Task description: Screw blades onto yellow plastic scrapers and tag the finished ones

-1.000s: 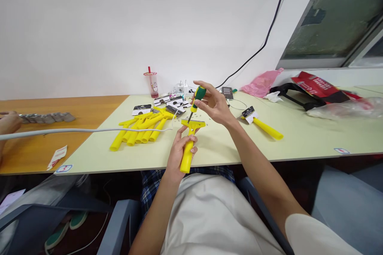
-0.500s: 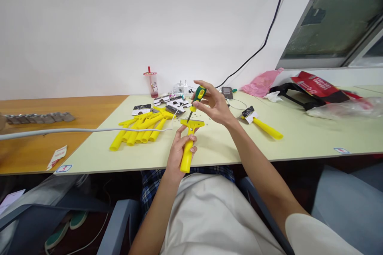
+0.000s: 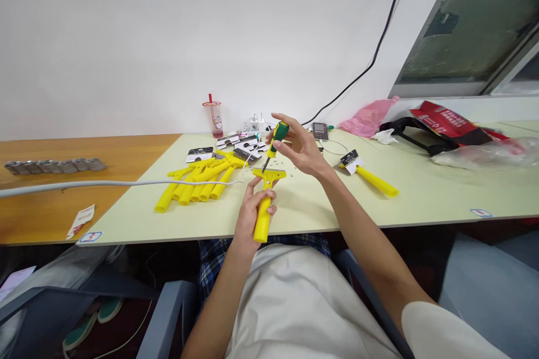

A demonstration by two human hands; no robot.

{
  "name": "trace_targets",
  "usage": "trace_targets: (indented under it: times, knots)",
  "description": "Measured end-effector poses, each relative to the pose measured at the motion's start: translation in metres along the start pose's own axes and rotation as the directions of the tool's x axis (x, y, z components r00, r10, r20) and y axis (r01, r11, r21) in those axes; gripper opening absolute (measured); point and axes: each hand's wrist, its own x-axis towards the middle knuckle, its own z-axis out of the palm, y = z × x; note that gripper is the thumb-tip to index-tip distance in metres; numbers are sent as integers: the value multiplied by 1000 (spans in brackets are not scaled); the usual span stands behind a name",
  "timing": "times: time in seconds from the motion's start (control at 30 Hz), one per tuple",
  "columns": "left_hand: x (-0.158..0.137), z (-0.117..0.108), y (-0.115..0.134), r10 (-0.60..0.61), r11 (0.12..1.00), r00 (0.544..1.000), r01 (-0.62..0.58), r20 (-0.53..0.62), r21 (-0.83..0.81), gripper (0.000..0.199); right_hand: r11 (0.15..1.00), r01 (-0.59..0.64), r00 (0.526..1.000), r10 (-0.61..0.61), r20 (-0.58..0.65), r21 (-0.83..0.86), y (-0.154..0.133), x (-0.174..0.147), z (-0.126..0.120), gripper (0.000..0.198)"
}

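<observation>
A yellow scraper [image 3: 263,216] is gripped by its handle in the left hand [image 3: 248,214], over the near edge of the table [image 3: 309,210], while a green-and-yellow screwdriver [image 3: 279,133] is held tilted by the right hand [image 3: 304,150], its tip at the scraper's head

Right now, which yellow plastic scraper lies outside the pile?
The yellow plastic scraper lying alone at right; the left hand holds another, the rest are piled at left.

White wall [image 3: 126,39], window [image 3: 475,28] (rather dark), pale table [image 3: 438,196]
</observation>
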Motion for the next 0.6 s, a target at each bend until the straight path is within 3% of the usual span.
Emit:
trace_targets:
  times: [0.17, 0.4, 0.6]
  knots:
    - [1, -2, 0, 9, 1000, 1000, -9, -8, -4, 66, 996, -30, 997, 24, 73, 84, 2, -1, -2, 72]
    - [1, -2, 0, -20, 1000, 1000, 20, 9, 0, 69, 998, -45, 997, 41, -72, -55, 5, 1, -1, 69]
    - [1, -2, 1, 9, 1000, 1000, -9, -6, 0, 69, 999, -3, 999, 2, 38, 44, 0, 0, -1, 70]
